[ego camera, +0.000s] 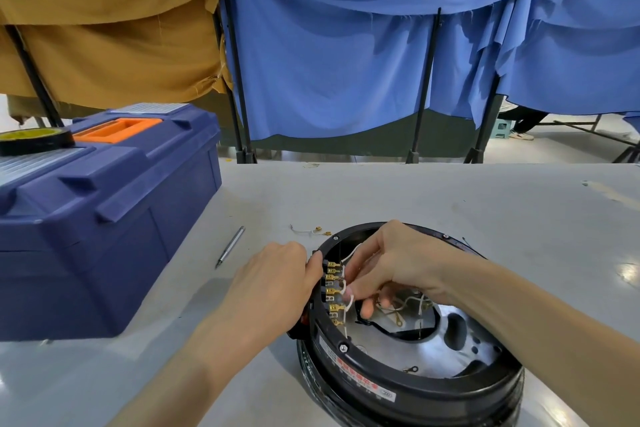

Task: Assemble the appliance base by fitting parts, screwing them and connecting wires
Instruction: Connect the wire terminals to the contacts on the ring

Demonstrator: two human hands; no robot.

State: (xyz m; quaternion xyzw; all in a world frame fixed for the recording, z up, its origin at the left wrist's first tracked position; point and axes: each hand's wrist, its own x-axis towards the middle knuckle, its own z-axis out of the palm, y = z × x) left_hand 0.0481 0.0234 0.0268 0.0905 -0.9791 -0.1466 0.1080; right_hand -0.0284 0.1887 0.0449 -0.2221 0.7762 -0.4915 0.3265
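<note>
Premises were a workshop: a grey bench point(381, 198) carried a blue toolbox point(104, 218), a tape roll point(33, 140) on its lid, a bit point(230, 246) beside it, and cloth screens point(329, 62) behind it.

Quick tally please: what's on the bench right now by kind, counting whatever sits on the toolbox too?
Appliance base: 1
Toolbox: 1
Tape roll, on the toolbox: 1
Metal rod: 1
Loose wire with brass terminals: 1
Total: 5
Not counted: wiring inside the base, where the right hand pinches a white wire while the left hand grips the edge.
</note>
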